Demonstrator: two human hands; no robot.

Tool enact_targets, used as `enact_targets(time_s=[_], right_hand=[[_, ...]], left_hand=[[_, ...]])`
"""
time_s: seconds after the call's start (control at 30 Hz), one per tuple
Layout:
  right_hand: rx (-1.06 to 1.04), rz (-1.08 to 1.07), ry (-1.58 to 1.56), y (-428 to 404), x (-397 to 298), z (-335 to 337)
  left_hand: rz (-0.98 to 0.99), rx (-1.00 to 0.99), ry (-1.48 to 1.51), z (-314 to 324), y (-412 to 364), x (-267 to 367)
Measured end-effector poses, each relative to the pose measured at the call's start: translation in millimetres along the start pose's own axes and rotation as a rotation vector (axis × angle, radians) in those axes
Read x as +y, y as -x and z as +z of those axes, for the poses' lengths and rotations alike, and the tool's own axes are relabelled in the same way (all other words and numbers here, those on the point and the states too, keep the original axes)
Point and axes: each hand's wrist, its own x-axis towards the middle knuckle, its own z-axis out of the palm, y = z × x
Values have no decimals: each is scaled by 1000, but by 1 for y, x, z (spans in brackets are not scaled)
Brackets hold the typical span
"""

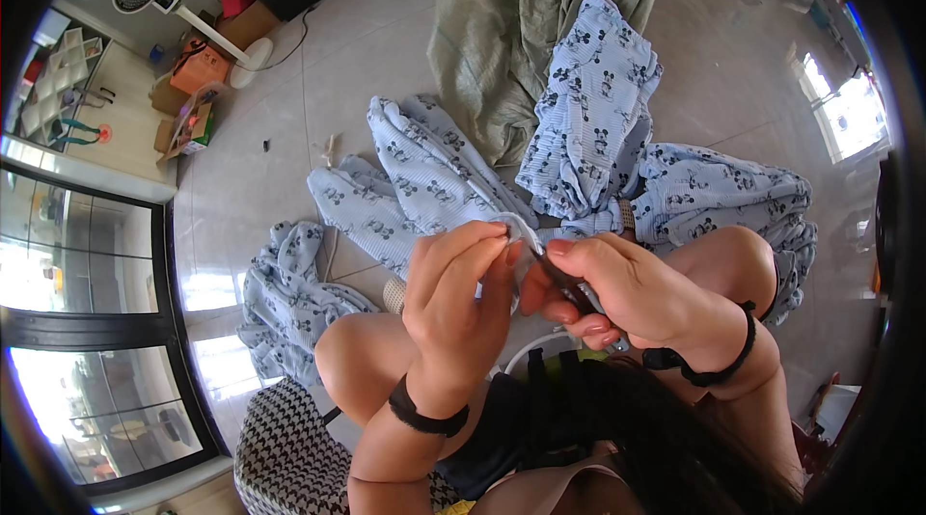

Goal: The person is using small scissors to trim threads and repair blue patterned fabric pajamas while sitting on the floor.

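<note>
My left hand [459, 291] pinches a narrow white band [524, 229] between thumb and fingertips. The band curves over toward my other hand. In my right hand [626, 287] is a dark, slender hand tool [564, 280], possibly thread snips, its tip against the band. My fingers cover much of the tool. Below the hands a white loop [532, 348] shows near my lap. Just beyond them lie light blue ribbed garments with a dark cartoon-mouse print: a spread piece [427, 179] ahead to the left and a bunched piece [589, 117] ahead to the right.
More printed garments lie at the left [289, 291] and right [723, 189] on the tiled floor. A large grey-green woven sack [485, 45] spreads ahead. A white pedestal fan [210, 30], an orange box [199, 66] and a houndstooth-patterned seat [282, 450] are to the left, along with a black-framed glass door [163, 262].
</note>
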Motion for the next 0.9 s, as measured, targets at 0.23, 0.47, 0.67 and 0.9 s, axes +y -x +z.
enact_targets(time_s=[0.23,0.47,0.67,0.9], right_hand=[[-22,65,-81,-4,0,-4],[-28,41,-98,-6,4,-4],[-39,62,-90,-8,2,-4],[-35,72,-125,-8,1,-3]], left_hand=[[0,-14,-2,2,0,5],[3,-26,-15,0,-1,6],[-24,2,-8,0,1,4],[-20,13,2,0,0,4]])
